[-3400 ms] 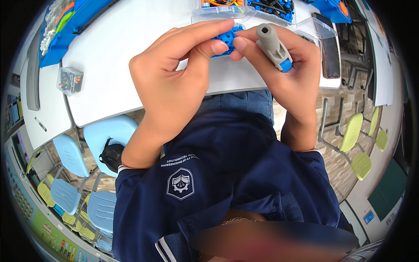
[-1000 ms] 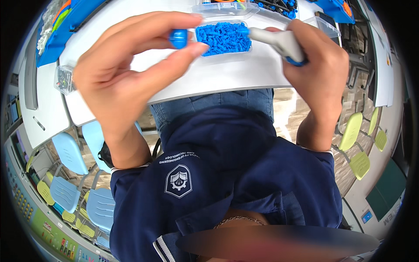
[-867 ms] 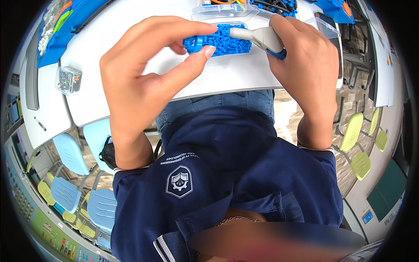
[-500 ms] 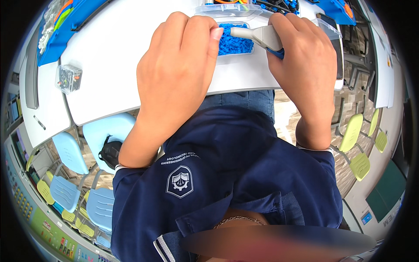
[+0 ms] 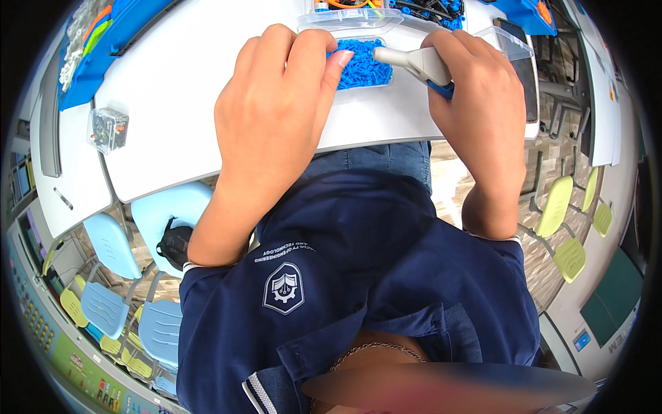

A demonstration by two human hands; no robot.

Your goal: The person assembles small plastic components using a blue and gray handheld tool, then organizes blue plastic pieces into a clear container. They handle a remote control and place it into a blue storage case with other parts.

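Observation:
A light-grey hand tool [image 5: 422, 65] with a rounded nose and a blue part along its underside sits in my right hand [image 5: 480, 93], whose fingers are wrapped around it. Its tip points left, over a clear container [image 5: 369, 85] of small blue pieces [image 5: 363, 63]. My left hand [image 5: 272, 103] is at the container's left side, thumb and forefinger drawn together in a pinch. Whatever lies between those fingertips, if anything, is too small to make out. A gap separates the tool's tip from my left thumb.
Behind the container are a clear lid [image 5: 352, 21] and a tray of black and blue parts [image 5: 434, 10]. A small clear box [image 5: 108, 129] stands far left on the white table [image 5: 158, 90], near a blue bin [image 5: 86, 83]. A phone [image 5: 509, 29] lies at right.
The tool's tip has drawn back to the right, away from my left fingertips. My left hand has shifted slightly left, and more of the blue pieces shows between the hands.

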